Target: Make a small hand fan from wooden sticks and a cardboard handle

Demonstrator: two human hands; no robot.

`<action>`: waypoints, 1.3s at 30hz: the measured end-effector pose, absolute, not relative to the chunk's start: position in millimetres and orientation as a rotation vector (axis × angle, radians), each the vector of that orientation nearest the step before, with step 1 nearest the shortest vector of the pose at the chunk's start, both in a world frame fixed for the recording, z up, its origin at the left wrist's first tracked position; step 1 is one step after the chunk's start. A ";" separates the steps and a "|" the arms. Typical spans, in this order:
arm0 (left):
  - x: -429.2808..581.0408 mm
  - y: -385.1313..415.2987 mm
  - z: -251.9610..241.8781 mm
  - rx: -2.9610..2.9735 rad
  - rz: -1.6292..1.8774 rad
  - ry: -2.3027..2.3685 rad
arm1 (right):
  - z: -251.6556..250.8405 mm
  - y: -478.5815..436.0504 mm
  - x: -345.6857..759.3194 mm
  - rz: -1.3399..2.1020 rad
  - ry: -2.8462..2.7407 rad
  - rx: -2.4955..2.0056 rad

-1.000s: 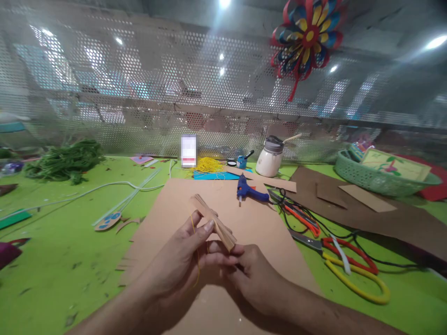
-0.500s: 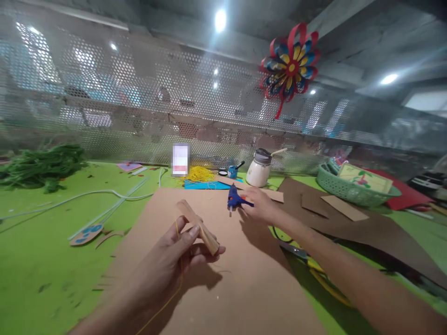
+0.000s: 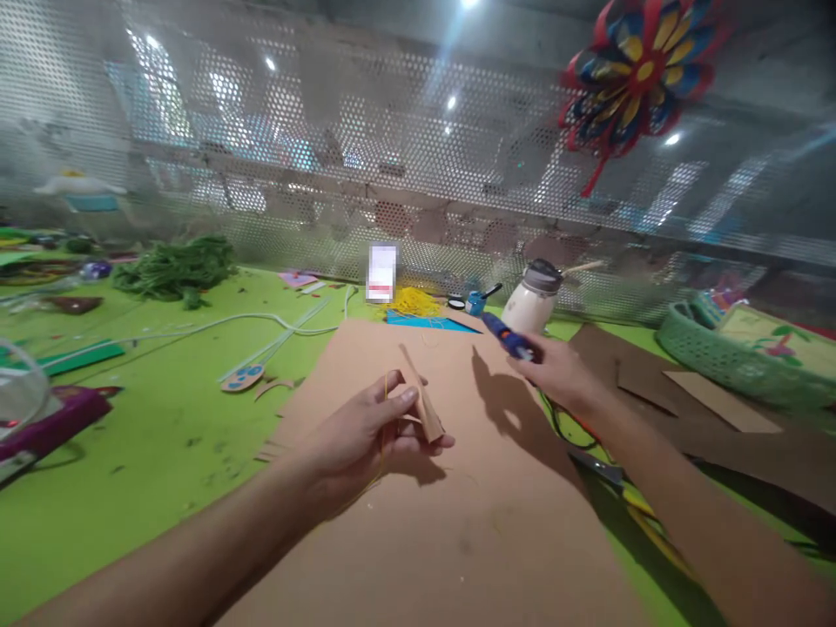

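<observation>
Between the thumb and fingers of my left hand [image 3: 385, 422] is a narrow folded strip of brown cardboard [image 3: 423, 401], tilted with its wider end toward me. A thin yellow thread [image 3: 384, 444] loops over that hand and trails down to the left. My right hand [image 3: 555, 370] is wrapped around a blue hot glue gun [image 3: 513, 338], held up with its nozzle pointing away to the upper left. Both hands are above a large sheet of brown cardboard [image 3: 470, 549], onto which the glue gun and hand cast a shadow.
Scissors with yellow handles [image 3: 627, 496] lie beneath my right forearm. Behind are a white jar [image 3: 530, 300], a small blue paint pot [image 3: 476, 302], yellow thread [image 3: 418, 302] and a green basket [image 3: 692, 353]. Green strands [image 3: 173, 268] and a white cord [image 3: 261, 324] lie to the left.
My right hand has closed on the glue gun and lifted it off the cardboard sheet. The left hand still holds the strip. The view has turned left and tilted down.
</observation>
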State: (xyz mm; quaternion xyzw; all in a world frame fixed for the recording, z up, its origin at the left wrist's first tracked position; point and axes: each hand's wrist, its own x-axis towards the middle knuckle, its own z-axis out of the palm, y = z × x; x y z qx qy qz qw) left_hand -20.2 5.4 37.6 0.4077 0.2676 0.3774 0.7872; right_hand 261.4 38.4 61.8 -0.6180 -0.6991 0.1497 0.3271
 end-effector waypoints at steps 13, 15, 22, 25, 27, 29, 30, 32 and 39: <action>-17.6 8.9 21.5 0.826 0.678 0.477 | 65.8 -65.8 260.0 1.251 -1.758 -1.303; -18.7 11.0 18.5 0.824 0.662 0.471 | 66.9 -64.4 256.7 1.232 -1.839 -1.292; -18.9 11.3 15.1 0.882 0.589 0.494 | 66.2 -64.0 249.0 1.157 -1.892 -1.317; -17.7 9.4 17.2 0.890 0.595 0.503 | 66.4 -63.2 246.8 1.235 -1.888 -1.264; -17.1 8.0 18.5 0.896 0.596 0.509 | 66.0 -63.4 246.4 1.260 -1.863 -1.255; -16.9 7.1 18.9 0.901 0.592 0.509 | 65.1 -64.3 246.4 1.236 -1.852 -1.264; -17.0 6.9 18.6 0.901 0.590 0.510 | 64.5 -64.8 246.3 1.219 -1.860 -1.273; -17.3 7.1 17.3 0.902 0.585 0.517 | 63.2 -65.6 246.2 1.197 -1.867 -1.288; -19.9 12.1 10.5 0.938 0.533 0.503 | 63.5 -65.9 244.5 1.170 -1.869 -1.293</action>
